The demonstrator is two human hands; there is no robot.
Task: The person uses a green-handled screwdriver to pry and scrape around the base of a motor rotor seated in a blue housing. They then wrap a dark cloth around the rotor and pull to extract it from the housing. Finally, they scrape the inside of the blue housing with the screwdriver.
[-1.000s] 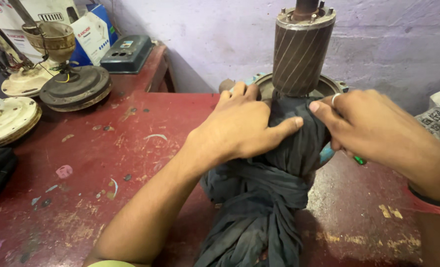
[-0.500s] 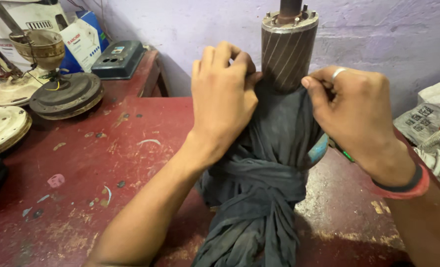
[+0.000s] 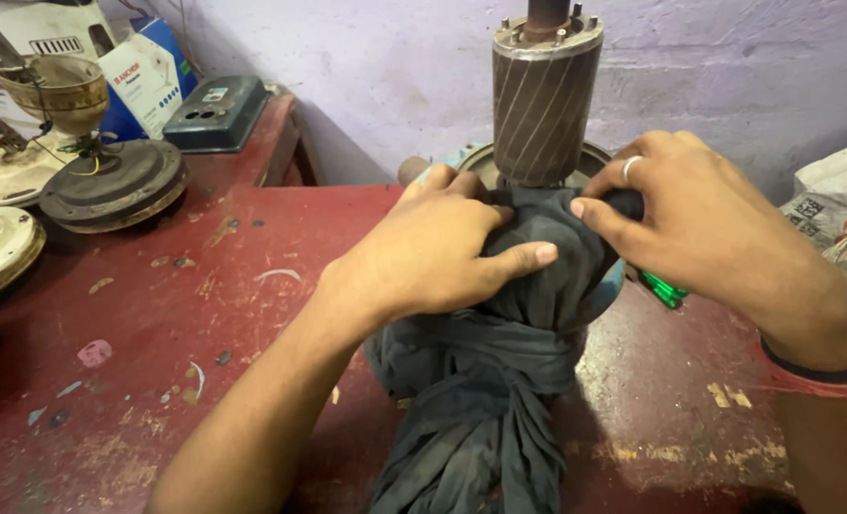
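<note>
A dark grey cloth (image 3: 499,381) is bunched and knotted around the base of an upright motor rotor (image 3: 545,105), a ridged brown cylinder with a metal cap, standing near the back edge of a worn red table (image 3: 185,314). The left hand (image 3: 433,252) lies flat over the cloth with its fingers spread, pressing it against the rotor's foot. The right hand (image 3: 699,224), a ring on one finger, grips the cloth from the other side, thumb pushed into the fold. A green tool handle (image 3: 663,288) pokes out beneath that hand. Far left sit round fan housings (image 3: 109,190), and a grey box (image 3: 216,112) rests against the wall.
</note>
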